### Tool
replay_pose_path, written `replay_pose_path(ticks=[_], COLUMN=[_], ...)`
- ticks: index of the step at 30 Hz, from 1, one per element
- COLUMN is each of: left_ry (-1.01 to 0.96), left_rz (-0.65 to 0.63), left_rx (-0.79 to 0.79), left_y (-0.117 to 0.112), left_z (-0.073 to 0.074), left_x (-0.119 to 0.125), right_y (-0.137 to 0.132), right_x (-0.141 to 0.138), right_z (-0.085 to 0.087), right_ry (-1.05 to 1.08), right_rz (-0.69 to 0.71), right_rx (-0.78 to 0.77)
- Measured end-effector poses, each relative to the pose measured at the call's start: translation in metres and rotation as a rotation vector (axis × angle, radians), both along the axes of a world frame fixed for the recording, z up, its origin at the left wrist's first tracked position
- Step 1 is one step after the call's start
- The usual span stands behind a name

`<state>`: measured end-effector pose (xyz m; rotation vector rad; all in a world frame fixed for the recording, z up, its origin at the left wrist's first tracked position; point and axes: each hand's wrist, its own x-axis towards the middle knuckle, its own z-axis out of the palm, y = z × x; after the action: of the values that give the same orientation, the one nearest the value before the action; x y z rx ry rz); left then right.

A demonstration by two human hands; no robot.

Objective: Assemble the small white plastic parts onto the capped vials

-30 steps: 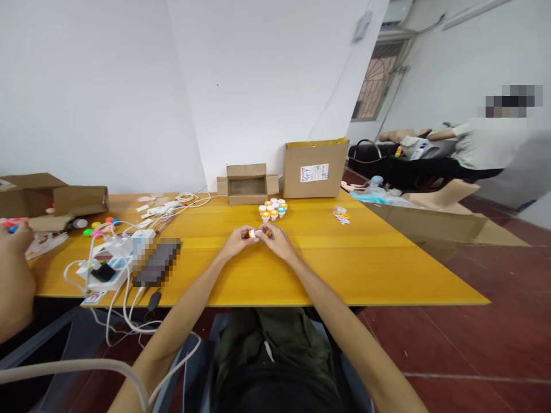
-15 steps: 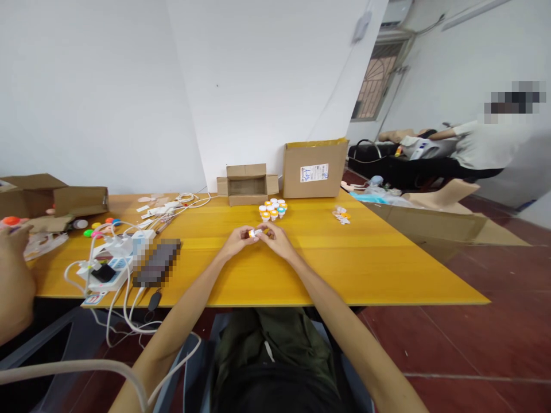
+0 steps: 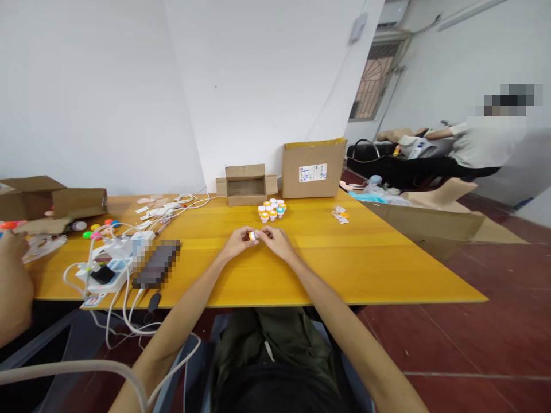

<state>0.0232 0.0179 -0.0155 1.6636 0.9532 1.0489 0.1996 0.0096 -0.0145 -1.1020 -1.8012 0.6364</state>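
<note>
Between my two hands, above the wooden table, is a small white-and-orange round-ended piece (image 3: 252,236). My left hand (image 3: 238,241) closes its fingers round one end of it. From the other side, the fingertips of my right hand (image 3: 274,238) pinch it and partly hide it. Just beyond my fingers stands a close group of similar small pieces (image 3: 272,210) with round white tops and orange or teal bands. Off to the right lie several loose small white and orange parts (image 3: 341,215).
A small open carton (image 3: 246,189) and a larger closed box (image 3: 313,170) stand against the wall. Power strips (image 3: 109,275), cables and a dark phone-like device (image 3: 156,264) lie left. Another person's hand (image 3: 15,252) is at far left; a person (image 3: 486,143) sits at back right.
The held piece has turned slightly, and its white end is now more covered by my fingers. Both my hands stay in nearly the same place. The other person's hand at left has shifted slightly.
</note>
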Motion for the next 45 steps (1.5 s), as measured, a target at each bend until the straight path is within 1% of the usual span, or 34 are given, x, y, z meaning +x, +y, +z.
replay_pose_path(ticks=[7, 17, 26, 30, 38, 42, 45], left_ry=[0.045, 0.074, 0.089, 0.112, 0.148, 0.114, 0.079], left_rz=[0.011, 0.001, 0.007, 0.012, 0.007, 0.048, 0.119], left_rx=[0.049, 0.128, 0.141, 0.15, 0.136, 0.135, 0.142], left_y=[0.0, -0.003, -0.003, -0.003, -0.005, -0.005, -0.004], left_z=[0.0, 0.001, 0.001, 0.0, -0.001, 0.002, 0.006], left_x=[0.0, 0.001, 0.001, 0.001, 0.002, 0.001, -0.001], right_y=[-0.003, -0.006, -0.007, -0.007, -0.005, -0.002, 0.003], right_x=[-0.001, -0.002, -0.003, -0.003, -0.004, -0.005, -0.003], right_z=[0.003, 0.004, 0.006, 0.006, 0.004, 0.002, 0.0], right_ry=[-0.038, -0.09, -0.077, -0.049, 0.019, 0.111, 0.216], right_rz=[-0.038, -0.095, -0.094, -0.066, 0.049, 0.094, 0.103], right_rx=[-0.024, 0.016, 0.028, 0.04, 0.055, -0.007, -0.095])
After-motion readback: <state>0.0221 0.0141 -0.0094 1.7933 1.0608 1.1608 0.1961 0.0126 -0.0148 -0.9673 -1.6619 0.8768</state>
